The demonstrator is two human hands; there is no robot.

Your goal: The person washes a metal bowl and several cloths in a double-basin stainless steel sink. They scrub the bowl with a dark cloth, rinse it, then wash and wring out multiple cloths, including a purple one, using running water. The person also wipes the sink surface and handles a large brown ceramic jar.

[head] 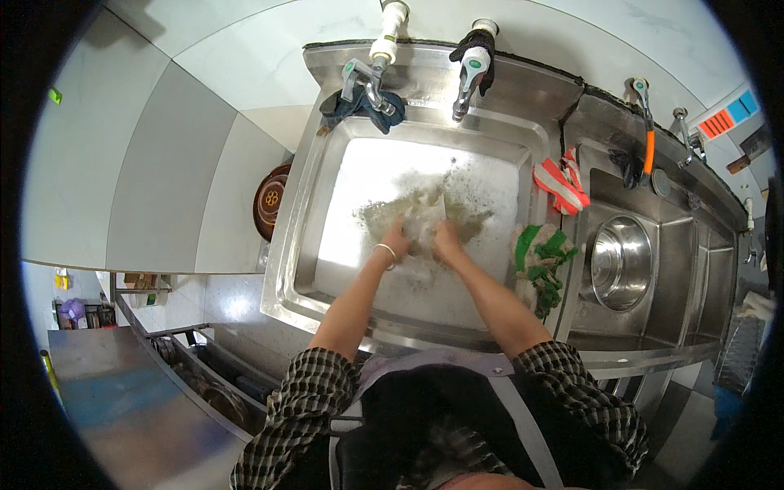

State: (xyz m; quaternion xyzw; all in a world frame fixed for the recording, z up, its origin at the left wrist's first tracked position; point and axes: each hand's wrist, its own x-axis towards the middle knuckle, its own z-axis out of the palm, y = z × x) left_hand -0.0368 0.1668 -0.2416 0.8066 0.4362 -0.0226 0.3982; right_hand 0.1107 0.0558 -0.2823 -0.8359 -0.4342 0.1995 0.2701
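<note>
A whitish, wet cloth-like thing (424, 222) lies between my hands in the middle of a large stainless steel sink (343, 288), with murky greenish-brown water around it. My left hand (396, 237), with a pale bangle at the wrist, grips its left side. On its right side, my right hand (446, 240) is closed on it too. The fingertips are partly blurred and hidden by the cloth. Two taps, a left one (370, 86) and a middle one (471, 79), stand over the sink's back edge.
A dark blue cloth (361, 110) hangs below the left tap. Red-striped (562, 184) and green-striped (542, 260) cloths rest on the sink's right rim. Farther right, a round metal pot (621, 262) sits in another sink. Brown round dishware (271, 202) is at the left; a metal table (135, 398) stands lower left.
</note>
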